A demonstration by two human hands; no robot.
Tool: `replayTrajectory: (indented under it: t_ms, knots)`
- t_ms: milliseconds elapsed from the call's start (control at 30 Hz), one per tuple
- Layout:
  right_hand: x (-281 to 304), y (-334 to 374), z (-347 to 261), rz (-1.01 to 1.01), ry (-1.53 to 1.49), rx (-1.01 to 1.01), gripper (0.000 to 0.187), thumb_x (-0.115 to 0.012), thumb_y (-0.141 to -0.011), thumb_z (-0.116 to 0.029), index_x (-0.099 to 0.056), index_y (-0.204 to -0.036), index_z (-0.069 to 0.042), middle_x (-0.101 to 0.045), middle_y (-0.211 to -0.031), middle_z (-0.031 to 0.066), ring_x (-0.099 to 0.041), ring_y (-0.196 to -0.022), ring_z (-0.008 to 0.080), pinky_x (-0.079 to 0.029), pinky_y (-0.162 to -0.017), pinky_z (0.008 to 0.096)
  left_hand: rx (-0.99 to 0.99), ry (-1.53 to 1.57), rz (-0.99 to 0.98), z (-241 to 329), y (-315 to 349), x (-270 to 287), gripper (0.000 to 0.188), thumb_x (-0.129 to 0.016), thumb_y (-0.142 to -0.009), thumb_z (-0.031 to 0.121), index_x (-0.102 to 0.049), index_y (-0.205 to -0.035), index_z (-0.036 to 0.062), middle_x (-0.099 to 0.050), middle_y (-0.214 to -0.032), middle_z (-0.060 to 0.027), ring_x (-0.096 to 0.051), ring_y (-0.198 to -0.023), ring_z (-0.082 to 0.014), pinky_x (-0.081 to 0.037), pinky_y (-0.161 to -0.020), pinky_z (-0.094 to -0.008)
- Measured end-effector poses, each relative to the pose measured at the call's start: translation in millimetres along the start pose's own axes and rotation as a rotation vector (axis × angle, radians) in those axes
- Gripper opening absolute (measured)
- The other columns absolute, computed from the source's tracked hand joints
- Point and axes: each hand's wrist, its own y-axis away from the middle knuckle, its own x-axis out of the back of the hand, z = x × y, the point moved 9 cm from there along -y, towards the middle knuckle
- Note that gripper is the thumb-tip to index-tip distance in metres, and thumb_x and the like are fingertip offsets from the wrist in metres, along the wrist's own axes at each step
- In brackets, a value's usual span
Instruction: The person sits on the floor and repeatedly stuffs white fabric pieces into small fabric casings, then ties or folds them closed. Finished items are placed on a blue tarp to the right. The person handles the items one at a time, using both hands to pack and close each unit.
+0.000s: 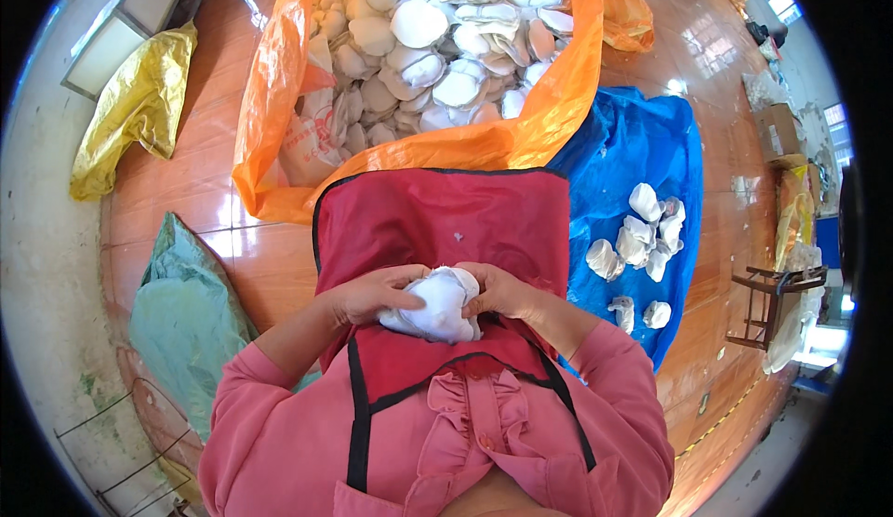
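Note:
In my lap, over a red apron (pixel 400 219) with black edging, I hold a white padded cloth piece (pixel 445 305), rounded like a cup pad. My left hand (pixel 377 294) grips its left side, thumb on top. On its right edge, the thumb and fingers of my right hand (pixel 502 292) are closed. Beyond my knees, a large open orange sack (pixel 558 122) is full of similar pads (pixel 419 24), mostly white, some peach. To my right, several bunched white pieces (pixel 637 233) lie on a blue sheet (pixel 595 182).
A green sack (pixel 191 331) and a yellow sack (pixel 139 99) lie on the tiled floor to the left. Along the right wall stand a brown wooden stool (pixel 772 298) and a cardboard box (pixel 779 134). Another orange sack (pixel 619 10) sits behind the full one.

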Motion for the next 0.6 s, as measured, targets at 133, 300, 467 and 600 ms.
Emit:
replayTrajectory:
  t_ms: [133,300,467,600]
  knots:
    - [-2,1,-4,0.063,-0.031,0.046,0.05,-0.081,-0.076,-0.013,-0.054,-0.117,-0.005,-0.06,-0.104,0.0023,-0.057,-0.098,0.0144,-0.047,-0.085,0.0278,0.017,0.144,-0.078,-5,-2,7,0.064,-0.072,-0.084,0.024,-0.042,-0.136,0.0023,-0.055,-0.126,-0.0094,-0.055,-0.115,-0.0194,-0.044,-0.098,-0.033]
    - [11,-3,1,0.093,0.134,0.047,0.041,-0.077,-0.077,-0.009,-0.054,-0.11,-0.006,-0.059,-0.099,0.0017,-0.055,-0.092,0.0126,-0.047,-0.081,0.0274,-0.009,-0.131,-0.168,2,-7,7,0.063,-0.076,-0.082,0.031,-0.044,-0.13,0.006,-0.053,-0.121,-0.0036,-0.051,-0.114,-0.0154,-0.042,-0.097,-0.0307]
    - [16,-8,5,0.178,0.272,0.079,0.038,-0.075,-0.077,-0.009,-0.054,-0.108,-0.007,-0.059,-0.099,0.0007,-0.055,-0.092,0.0107,-0.047,-0.083,0.0277,-0.013,-0.38,-0.135,8,-8,5,0.064,-0.082,-0.077,0.029,-0.044,-0.124,0.0085,-0.051,-0.115,-0.001,-0.046,-0.114,-0.0133,-0.039,-0.098,-0.0296]
    - [17,-11,8,0.249,0.283,0.139,0.033,-0.072,-0.078,-0.006,-0.055,-0.107,-0.007,-0.06,-0.099,0.0013,-0.055,-0.092,0.0105,-0.047,-0.082,0.0274,-0.047,-0.461,-0.098,-1,-5,12,0.07,-0.086,-0.071,0.027,-0.043,-0.124,0.0091,-0.051,-0.115,-0.0019,-0.046,-0.114,-0.0142,-0.039,-0.098,-0.0304]
